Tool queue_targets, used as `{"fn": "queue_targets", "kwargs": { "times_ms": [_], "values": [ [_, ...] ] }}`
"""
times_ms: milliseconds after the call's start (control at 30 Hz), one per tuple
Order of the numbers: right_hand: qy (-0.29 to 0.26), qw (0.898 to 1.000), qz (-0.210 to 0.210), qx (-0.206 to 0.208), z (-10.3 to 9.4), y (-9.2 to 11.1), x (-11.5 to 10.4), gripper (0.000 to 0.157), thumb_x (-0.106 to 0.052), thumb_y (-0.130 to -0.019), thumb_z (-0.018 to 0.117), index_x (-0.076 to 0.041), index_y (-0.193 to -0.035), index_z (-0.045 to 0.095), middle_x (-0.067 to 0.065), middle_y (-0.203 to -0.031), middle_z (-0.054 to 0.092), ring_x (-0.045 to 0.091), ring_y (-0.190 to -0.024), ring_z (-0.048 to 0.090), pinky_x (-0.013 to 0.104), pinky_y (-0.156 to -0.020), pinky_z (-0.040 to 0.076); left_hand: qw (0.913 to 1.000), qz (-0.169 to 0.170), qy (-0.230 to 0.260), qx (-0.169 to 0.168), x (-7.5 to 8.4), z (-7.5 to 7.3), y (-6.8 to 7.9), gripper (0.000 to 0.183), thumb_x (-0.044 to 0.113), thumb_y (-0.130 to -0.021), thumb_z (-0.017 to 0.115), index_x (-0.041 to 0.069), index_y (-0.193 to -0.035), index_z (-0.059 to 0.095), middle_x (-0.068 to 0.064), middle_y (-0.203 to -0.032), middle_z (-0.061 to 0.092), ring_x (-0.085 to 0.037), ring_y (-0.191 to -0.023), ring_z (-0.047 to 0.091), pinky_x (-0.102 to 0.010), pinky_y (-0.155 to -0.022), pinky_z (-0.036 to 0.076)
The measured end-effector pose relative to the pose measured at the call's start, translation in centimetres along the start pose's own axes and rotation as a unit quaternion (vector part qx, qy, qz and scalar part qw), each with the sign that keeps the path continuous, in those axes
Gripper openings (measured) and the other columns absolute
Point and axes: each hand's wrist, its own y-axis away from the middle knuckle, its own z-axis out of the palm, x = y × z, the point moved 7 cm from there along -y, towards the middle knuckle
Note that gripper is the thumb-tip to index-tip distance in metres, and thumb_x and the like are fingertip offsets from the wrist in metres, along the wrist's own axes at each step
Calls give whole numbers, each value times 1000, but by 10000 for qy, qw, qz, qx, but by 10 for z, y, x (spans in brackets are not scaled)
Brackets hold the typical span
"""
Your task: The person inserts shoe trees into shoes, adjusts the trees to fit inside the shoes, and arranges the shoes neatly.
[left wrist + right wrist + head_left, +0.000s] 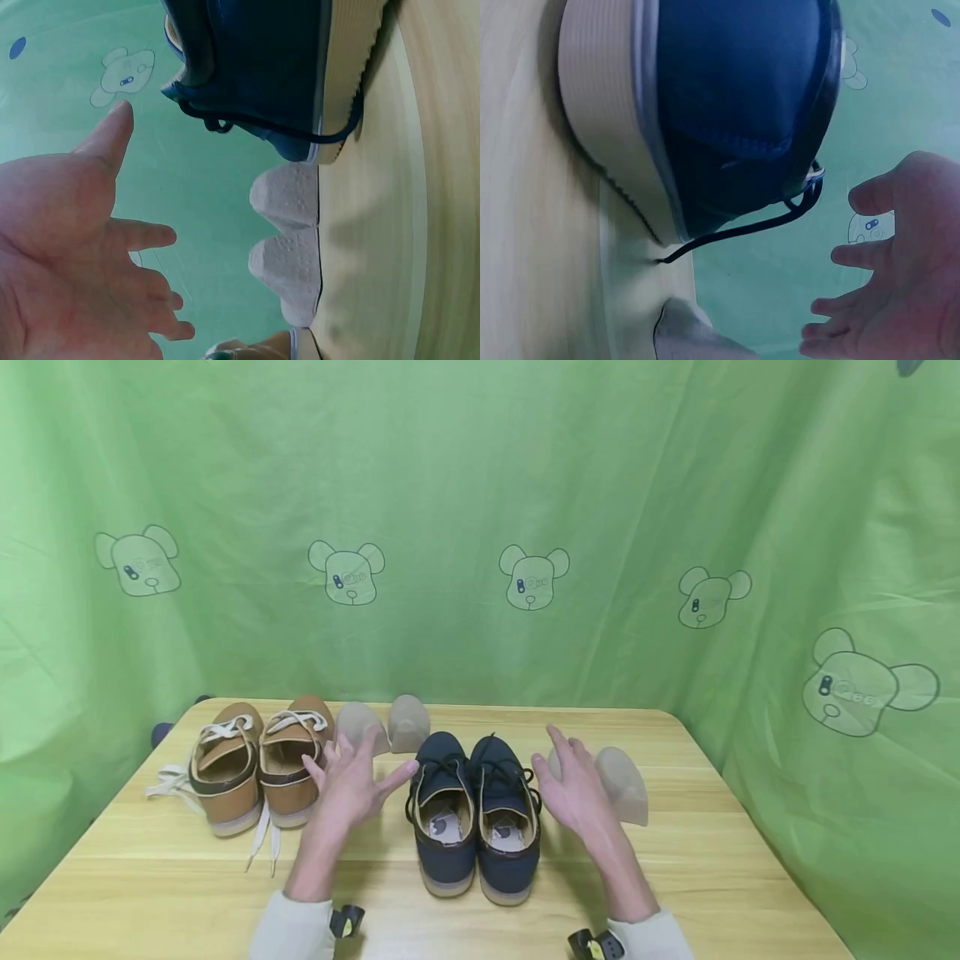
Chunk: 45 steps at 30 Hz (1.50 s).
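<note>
Two navy lace-up shoes, a left one (446,814) and a right one (506,818), stand side by side mid-table, toes pointing away. My left hand (351,783) hovers to their left with fingers spread, holding nothing. On the other side my right hand (573,785) is held above the table, fingers apart and nothing in them. Dark laces hang down the shoes' sides, and one lace (742,234) shows in the right wrist view. Beyond the right hand lie beige toe-shaped inserts (622,785), one partly hidden by it. Another pair of inserts (408,724) sits behind the left hand.
A pair of tan shoes (228,768) with white laces stands at the left, some lace ends trailing on the wooden table (720,860). A green curtain (450,468) with bear-head drawings hangs behind and beside the table.
</note>
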Motion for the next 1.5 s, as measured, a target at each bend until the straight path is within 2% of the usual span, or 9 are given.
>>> {"fn": "queue_targets", "kwargs": {
  "times_ms": [200,333,567,800,967,1067,1233,1500],
  "values": [
    [-268,9991,-313,-82,3,-1,-7,61,-40,-106,43,-22,-162,25,19,-163,33,43,-149,30,62,-121,23,9996,178,127,-175,9,6,2,98,68,-91,60,17,-164,19,-40,-161,10,-56,-150,4,-73,-113,-19],
    [-494,9981,-263,-265,5,1,-8,60,-40,-106,46,-26,-162,27,16,-163,34,43,-149,32,63,-120,25,9981,350,365,-362,16,11,4,94,64,-92,60,21,-164,19,-38,-162,13,-55,-151,10,-72,-117,-10],
    [-936,9938,-437,-418,6,3,-11,56,-32,-104,54,-19,-157,39,28,-149,49,49,-134,50,61,-109,43,9938,541,774,-579,31,19,8,89,56,-95,63,16,-163,23,-35,-163,12,-53,-151,12,-68,-122,-2],
    [-924,9924,-498,-639,9,7,-13,56,-27,-101,61,-11,-152,46,27,-141,57,45,-126,59,57,-105,49,9887,760,1028,-777,46,27,15,84,54,-96,63,13,-161,29,-33,-164,15,-53,-151,15,-68,-122,3],
    [-909,9912,-515,-816,11,8,-14,55,-24,-100,62,-7,-150,48,24,-142,58,41,-125,61,54,-105,49,9868,940,1015,-847,55,32,17,82,53,-97,62,11,-160,31,-36,-161,20,-54,-150,20,-68,-122,9],
    [-878,9910,-517,-865,12,9,-14,53,-22,-99,62,-6,-148,51,23,-139,61,39,-124,62,55,-107,48,9867,1023,946,-836,61,33,20,80,52,-96,63,12,-159,34,-37,-160,23,-53,-149,22,-68,-122,8],
    [-967,9900,-481,-909,11,11,-14,49,-21,-98,64,-7,-144,55,20,-131,66,38,-123,63,56,-106,48,9851,1195,933,-818,74,34,26,80,51,-95,65,11,-158,36,-39,-159,24,-53,-150,22,-70,-121,-2],
    [-1022,9897,-434,-903,12,9,-14,46,-20,-98,62,-9,-143,57,19,-133,66,38,-125,62,55,-105,49,9798,1603,832,-860,100,45,36,89,56,-87,73,9,-155,41,-31,-159,32,-51,-150,22,-71,-121,-1]
  ]
}}
